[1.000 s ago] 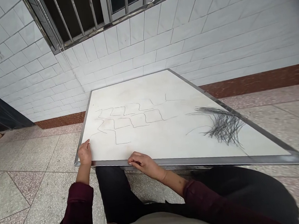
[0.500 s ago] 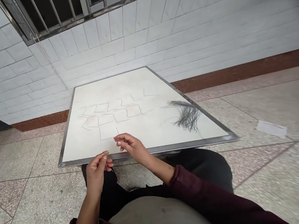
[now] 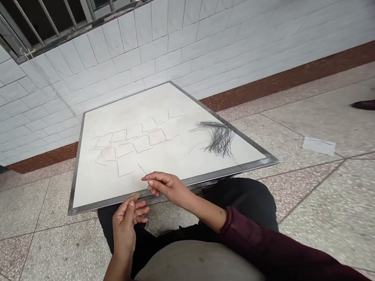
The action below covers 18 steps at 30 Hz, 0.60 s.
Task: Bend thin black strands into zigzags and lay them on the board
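1. The left hand (image 3: 124, 224) is pinching a small tan bit (image 3: 135, 197) with thumb and finger, and its other fingers are sticking out
2. The right hand (image 3: 168, 188) is pinching a thin wire (image 3: 142, 170), which is poking up over the white table (image 3: 93, 186)
3. The hands are hovering close together, but apart, by the table's near edge
4. Bent wires (image 3: 134, 147) are lying in zigzag rows on the table
5. A messy pile of dark wires (image 3: 220, 138) is lying by the right edge
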Available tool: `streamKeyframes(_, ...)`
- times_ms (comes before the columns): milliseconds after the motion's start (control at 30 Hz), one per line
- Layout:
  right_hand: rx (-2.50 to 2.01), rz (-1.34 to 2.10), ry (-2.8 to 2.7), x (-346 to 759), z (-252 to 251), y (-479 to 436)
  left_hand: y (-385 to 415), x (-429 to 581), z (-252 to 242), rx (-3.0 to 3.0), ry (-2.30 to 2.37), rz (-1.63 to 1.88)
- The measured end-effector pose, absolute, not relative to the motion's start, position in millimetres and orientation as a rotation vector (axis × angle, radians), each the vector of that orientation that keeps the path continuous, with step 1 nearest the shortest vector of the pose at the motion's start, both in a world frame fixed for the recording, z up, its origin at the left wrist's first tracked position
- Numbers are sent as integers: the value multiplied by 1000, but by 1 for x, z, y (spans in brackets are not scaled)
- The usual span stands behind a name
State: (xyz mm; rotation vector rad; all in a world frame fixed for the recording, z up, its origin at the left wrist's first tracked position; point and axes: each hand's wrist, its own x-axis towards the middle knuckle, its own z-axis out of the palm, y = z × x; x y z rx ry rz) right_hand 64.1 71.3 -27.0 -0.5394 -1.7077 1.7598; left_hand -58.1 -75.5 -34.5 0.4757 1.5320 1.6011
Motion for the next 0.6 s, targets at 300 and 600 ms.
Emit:
streamKeyframes(300, -466, 1349, -2082, 80, -20, 67, -79, -50, -31, 900, 1664, 1232)
streamKeyframes(600, -362, 737, -2351, 85, -21, 68, -63, -65, -11, 2026, 2410, 1339)
